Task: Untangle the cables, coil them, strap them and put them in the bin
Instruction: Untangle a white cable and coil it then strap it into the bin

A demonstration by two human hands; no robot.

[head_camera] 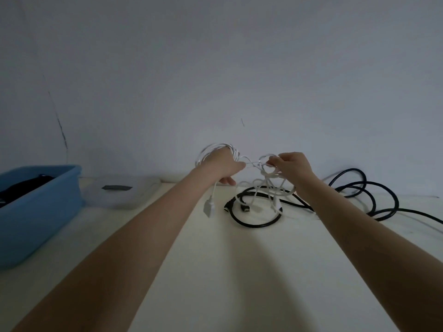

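- Left hand [221,161]: we see its grip clenched round a bundle of finished loops of the white cable [257,182], raised above the counter [239,271]; a white plug end [208,208] dangles below that grip.
- Right hand [291,165]: fingers pinch a snarl of the same cable, level with the left grip and just beside it.
- Below the right grip the white slack drops onto the black cable [347,195], crossing its loops.
- We judge the knot nearer the right hand; the free run lies downward.
- Blue bin [36,212]: far left of both grips.

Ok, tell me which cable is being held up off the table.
The white cable: both hands grip it, while the black cable lies on the table.
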